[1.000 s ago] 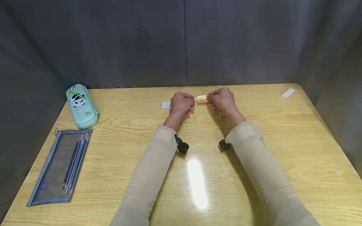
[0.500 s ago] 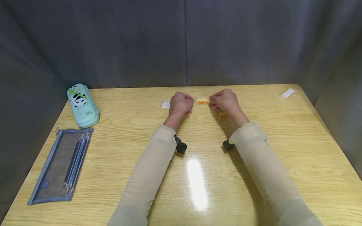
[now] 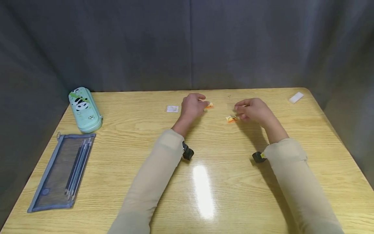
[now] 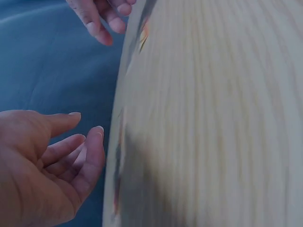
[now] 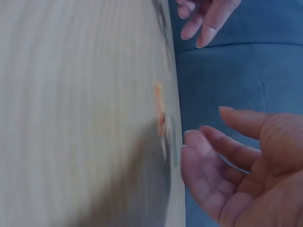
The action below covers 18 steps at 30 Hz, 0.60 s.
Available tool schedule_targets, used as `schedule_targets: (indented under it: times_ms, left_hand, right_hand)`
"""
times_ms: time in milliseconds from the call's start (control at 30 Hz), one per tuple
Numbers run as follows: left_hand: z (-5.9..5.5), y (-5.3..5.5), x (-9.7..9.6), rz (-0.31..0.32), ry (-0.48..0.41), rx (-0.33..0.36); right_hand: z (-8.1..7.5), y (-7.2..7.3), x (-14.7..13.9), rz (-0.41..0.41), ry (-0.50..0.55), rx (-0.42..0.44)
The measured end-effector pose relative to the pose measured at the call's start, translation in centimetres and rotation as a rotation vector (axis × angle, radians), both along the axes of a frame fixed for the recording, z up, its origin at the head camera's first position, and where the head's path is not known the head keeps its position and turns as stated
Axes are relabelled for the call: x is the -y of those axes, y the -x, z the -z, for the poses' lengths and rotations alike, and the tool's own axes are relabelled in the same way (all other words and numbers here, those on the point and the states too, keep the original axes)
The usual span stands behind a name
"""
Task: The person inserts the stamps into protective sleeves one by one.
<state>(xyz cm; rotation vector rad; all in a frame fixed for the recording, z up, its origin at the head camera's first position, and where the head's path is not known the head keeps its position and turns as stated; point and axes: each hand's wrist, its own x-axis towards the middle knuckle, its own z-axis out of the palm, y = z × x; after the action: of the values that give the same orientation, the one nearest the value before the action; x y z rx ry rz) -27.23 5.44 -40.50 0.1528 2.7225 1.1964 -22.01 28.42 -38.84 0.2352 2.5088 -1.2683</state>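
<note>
In the head view my left hand (image 3: 193, 106) is at the back of the table, beside a small orange-and-yellow printed piece (image 3: 210, 105) that its fingers partly cover. The left wrist view shows the left thumb and fingers apart, with nothing between them. Farther right, my right hand (image 3: 252, 110) hovers near a second orange-and-yellow piece (image 3: 231, 119) lying flat. Its fingers are loosely bent and the thumb stands apart in the right wrist view. A faint clear film seems to lie by the right fingertips, too indistinct to name. Left of the left hand lies a small white printed card (image 3: 172, 109).
A mint panda pencil case (image 3: 84, 109) lies at the back left, with a blue mesh zip pouch (image 3: 54, 175) holding several pencils in front of it. A small white block (image 3: 296, 97) is at the far right corner. Dark curtains (image 3: 187, 45) hang behind the table.
Both hands held the orange-and-yellow piece between them; they have let go of it. My right hand has moved right and nearer, uncovering the second piece. The left has shifted slightly right.
</note>
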Motion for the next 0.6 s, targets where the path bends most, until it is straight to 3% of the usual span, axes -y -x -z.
schedule_targets:
  times_ms: [133, 300, 600]
  left_hand:
    - [0.3, -0.4, -2.5, 0.046, 0.027, 0.000]
    - [0.4, -0.7, -5.2, 0.137, 0.059, 0.008]
    - [0.6, -0.9, -7.7, 0.182, 0.275, -0.007]
  right_hand:
    - [0.4, -0.9, -0.5, -0.054, -0.068, 0.027]
    - [0.9, -1.2, -0.2, -0.064, -0.179, -0.020]
    - [1.3, -0.9, 0.8, -0.093, -0.349, -0.066]
